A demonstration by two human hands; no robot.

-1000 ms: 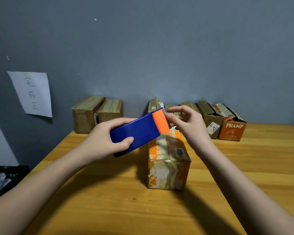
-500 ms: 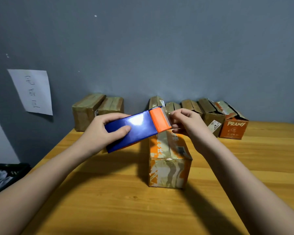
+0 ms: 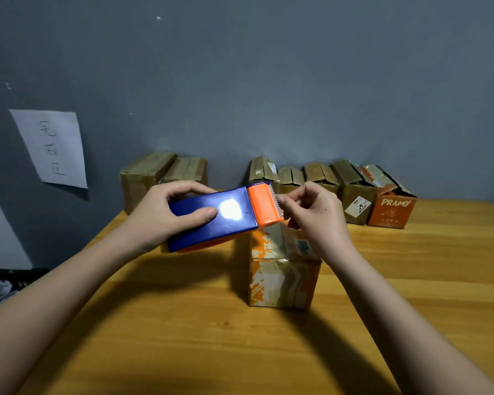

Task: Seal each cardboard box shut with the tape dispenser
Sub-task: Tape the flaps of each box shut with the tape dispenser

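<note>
My left hand point(image 3: 157, 218) grips a blue tape dispenser point(image 3: 211, 220) with an orange cutter head, holding it in the air above the table. My right hand point(image 3: 314, 212) is at the toothed cutter edge, its thumb and fingertips pinching the tape end point(image 3: 280, 199) there. Below both hands an orange and white printed cardboard box point(image 3: 283, 275) stands on the wooden table point(image 3: 211, 337), its top flaps closed and partly hidden by the dispenser and my right wrist.
Two brown boxes point(image 3: 160, 175) stand against the grey wall at the back left. A row of several boxes point(image 3: 325, 178) runs along the back right, ending in an orange PRAMY box point(image 3: 391, 212). A paper sheet point(image 3: 52, 149) hangs on the wall at left.
My left hand has lowered and levelled the dispenser slightly. My right hand's fingers have closed onto the tape end at the cutter.
</note>
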